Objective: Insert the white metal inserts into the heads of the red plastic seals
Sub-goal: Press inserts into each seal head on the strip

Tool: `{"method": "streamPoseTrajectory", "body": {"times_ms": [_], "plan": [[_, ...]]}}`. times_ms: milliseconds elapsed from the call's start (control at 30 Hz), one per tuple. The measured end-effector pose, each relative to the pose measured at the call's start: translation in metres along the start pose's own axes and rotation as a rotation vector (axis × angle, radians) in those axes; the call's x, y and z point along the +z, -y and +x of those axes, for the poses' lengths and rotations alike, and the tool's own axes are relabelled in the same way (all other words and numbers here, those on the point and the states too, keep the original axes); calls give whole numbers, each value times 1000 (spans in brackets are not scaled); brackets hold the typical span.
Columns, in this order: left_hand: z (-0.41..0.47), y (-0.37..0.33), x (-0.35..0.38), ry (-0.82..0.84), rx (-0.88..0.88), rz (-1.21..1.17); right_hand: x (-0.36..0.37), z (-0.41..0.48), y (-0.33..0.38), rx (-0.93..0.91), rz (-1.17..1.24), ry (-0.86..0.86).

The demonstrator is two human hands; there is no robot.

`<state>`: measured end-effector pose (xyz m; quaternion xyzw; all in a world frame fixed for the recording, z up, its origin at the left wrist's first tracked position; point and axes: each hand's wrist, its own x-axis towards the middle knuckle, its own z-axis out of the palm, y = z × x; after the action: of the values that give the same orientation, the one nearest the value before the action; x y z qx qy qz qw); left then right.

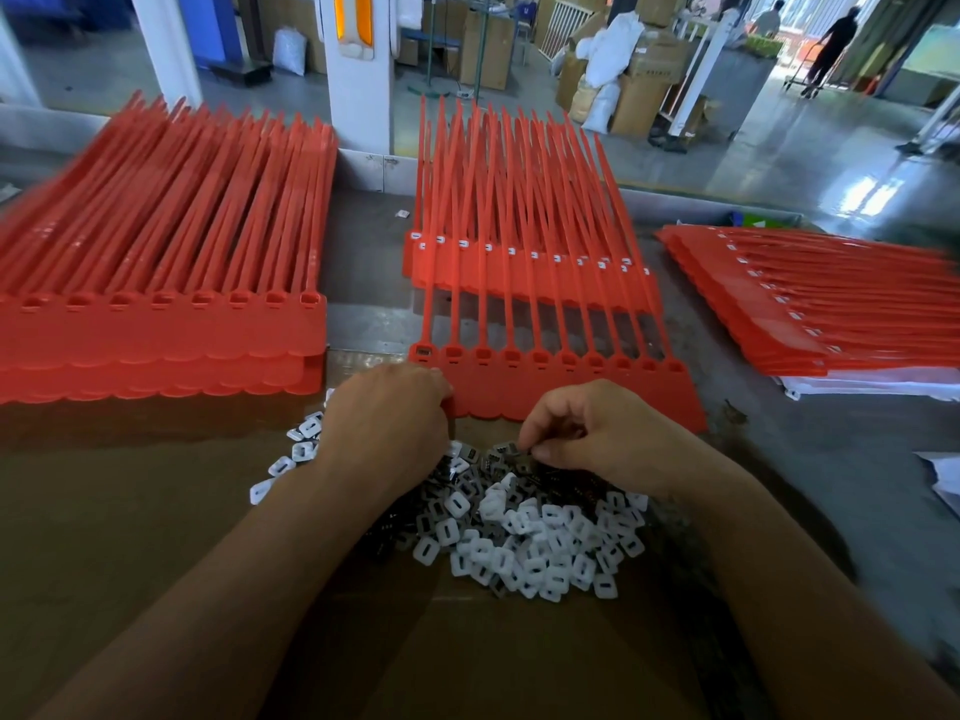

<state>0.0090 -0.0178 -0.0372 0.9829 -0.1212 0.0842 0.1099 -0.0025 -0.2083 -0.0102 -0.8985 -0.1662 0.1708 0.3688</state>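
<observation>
A strip of joined red plastic seals (561, 387) lies in front of me, its heads open except the leftmost, which shows an insert. My left hand (387, 415) grips the strip's near left corner. My right hand (587, 433) has curled fingers pinching into the top of a pile of white metal inserts (535, 543) spread on the brown cardboard; what it pinches is blurred. Behind the strip lies a stack of seals with white inserts in their heads (519, 262).
A tall stack of red seals with open heads (161, 324) sits at the left. Another stack with inserts (831, 309) lies at the right on white paper. The brown cardboard sheet (130, 511) covers the grey table. Beyond the table's far edge is a warehouse floor with boxes.
</observation>
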Motion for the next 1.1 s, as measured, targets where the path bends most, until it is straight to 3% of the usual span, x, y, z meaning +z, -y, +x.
{"method": "streamPoseTrajectory", "body": {"times_ms": [167, 367, 600, 1100], "plan": [[0, 1, 1, -3, -4, -10, -1, -3, 1, -32, 46, -68], [0, 1, 2, -6, -1, -6, -3, 14, 11, -67, 56, -307], [-1, 2, 2, -38, 15, 25, 4, 75, 21, -18, -4, -385], [-1, 1, 3, -33, 25, 37, 10, 102, 25, 43, -228, -246]]}}
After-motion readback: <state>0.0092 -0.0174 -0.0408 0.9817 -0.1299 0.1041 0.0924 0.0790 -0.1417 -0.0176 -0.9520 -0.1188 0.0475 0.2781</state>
